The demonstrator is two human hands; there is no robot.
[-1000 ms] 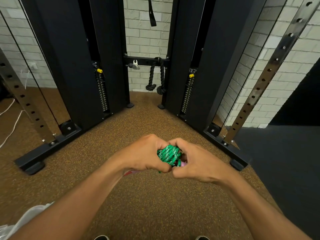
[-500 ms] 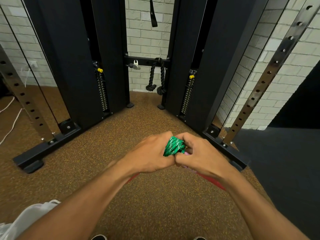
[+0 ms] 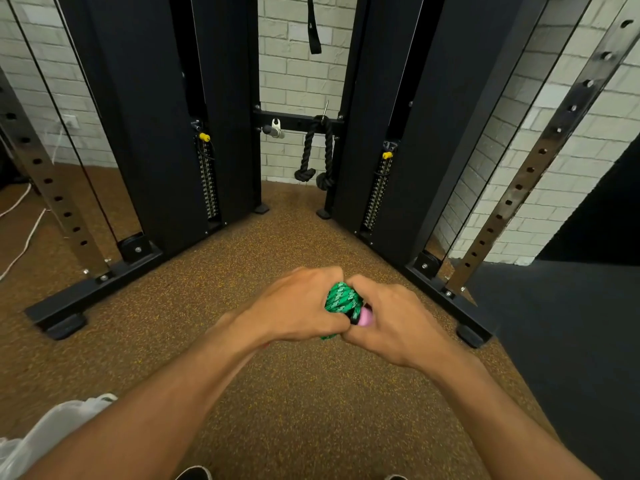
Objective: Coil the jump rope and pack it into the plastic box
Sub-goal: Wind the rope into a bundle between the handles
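Observation:
The jump rope [image 3: 341, 297] is a tight bundle of green braided cord, held in front of me above the brown floor. My left hand [image 3: 298, 303] wraps the bundle from the left. My right hand [image 3: 391, 317] grips it from the right, thumb pressed against the left hand. A pink handle end [image 3: 365, 318] with a black ring peeks out between the two hands. A short bit of green cord [image 3: 327, 337] hangs under my left hand. No plastic box is in view.
A black cable machine [image 3: 166, 133] with two weight stacks stands ahead, its base bars [image 3: 93, 289] on the floor. Perforated steel uprights [image 3: 540, 157] lean at both sides. A black triceps rope [image 3: 317, 157] hangs in the middle. A white plastic bag [image 3: 41, 434] lies lower left. Dark mat [image 3: 571, 341] right.
Both hands stayed clamped on the green bundle and shifted slightly. The pink handle end now shows between them, and the red strip seen below the hands half a second ago is gone.

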